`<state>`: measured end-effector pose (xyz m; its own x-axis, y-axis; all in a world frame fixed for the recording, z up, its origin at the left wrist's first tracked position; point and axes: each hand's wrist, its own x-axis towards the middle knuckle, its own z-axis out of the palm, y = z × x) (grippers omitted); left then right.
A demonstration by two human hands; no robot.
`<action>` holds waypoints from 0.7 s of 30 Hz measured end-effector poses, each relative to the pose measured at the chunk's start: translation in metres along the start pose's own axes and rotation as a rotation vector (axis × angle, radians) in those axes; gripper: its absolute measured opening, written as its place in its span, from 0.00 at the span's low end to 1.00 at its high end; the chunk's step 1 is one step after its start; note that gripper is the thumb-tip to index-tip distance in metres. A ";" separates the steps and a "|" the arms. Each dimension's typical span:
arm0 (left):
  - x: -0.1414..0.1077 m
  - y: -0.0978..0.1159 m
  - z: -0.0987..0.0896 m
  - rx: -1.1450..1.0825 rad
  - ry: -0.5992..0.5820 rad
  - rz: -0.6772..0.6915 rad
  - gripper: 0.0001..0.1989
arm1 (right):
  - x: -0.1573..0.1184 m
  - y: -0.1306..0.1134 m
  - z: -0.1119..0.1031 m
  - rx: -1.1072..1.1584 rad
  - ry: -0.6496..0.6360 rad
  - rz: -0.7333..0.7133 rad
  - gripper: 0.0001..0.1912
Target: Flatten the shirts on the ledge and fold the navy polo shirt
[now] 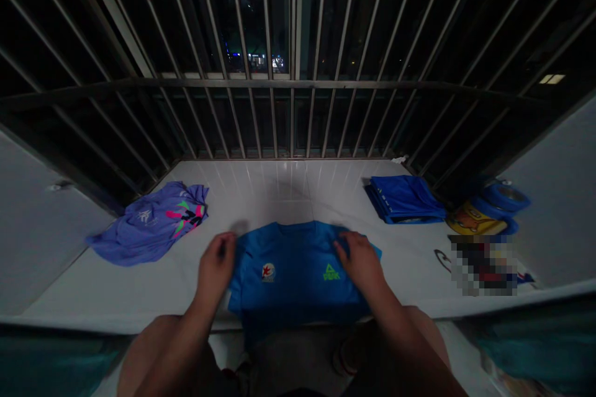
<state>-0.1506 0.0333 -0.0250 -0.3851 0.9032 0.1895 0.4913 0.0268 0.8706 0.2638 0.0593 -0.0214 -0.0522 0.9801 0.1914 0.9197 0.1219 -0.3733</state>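
Observation:
A blue T-shirt (298, 267) with a round badge and green lettering lies spread on the white tiled ledge (279, 189), its lower part hanging over the front edge. My left hand (218, 263) is beside the shirt's left shoulder, fingers loosely curled, with a gap between thumb and fingers. Over the right shoulder is my right hand (361, 257), thumb and fingers apart, the fingertips at the fabric. Neither hand visibly grips the cloth.
A crumpled purple shirt (151, 223) lies at the left. Folded dark blue clothing (405, 198) sits at the back right, near a blue and yellow rounded item (484, 214) and a pixelated patch. Metal bars (291, 84) rise behind the ledge.

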 end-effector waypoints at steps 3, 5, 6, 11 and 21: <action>-0.059 0.006 0.041 0.221 -0.554 0.218 0.30 | -0.038 -0.037 0.023 -0.091 -0.266 -0.070 0.18; -0.091 0.010 0.064 0.382 -0.721 0.283 0.42 | -0.053 -0.051 0.033 -0.081 -0.342 -0.048 0.11; -0.104 0.012 0.072 0.441 -0.753 0.288 0.45 | -0.057 -0.055 0.034 -0.042 -0.357 -0.038 0.09; -0.128 0.039 0.086 0.286 -0.749 0.143 0.49 | -0.064 -0.078 0.017 0.466 -0.331 -0.094 0.05; -0.006 0.105 0.011 -0.177 -0.437 -0.116 0.27 | -0.035 -0.091 -0.074 0.637 0.007 -0.245 0.11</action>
<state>-0.0883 0.0357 0.0603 -0.0469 0.9949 -0.0891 0.3094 0.0993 0.9457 0.2106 0.0027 0.0730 -0.2255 0.9118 0.3432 0.4729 0.4104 -0.7797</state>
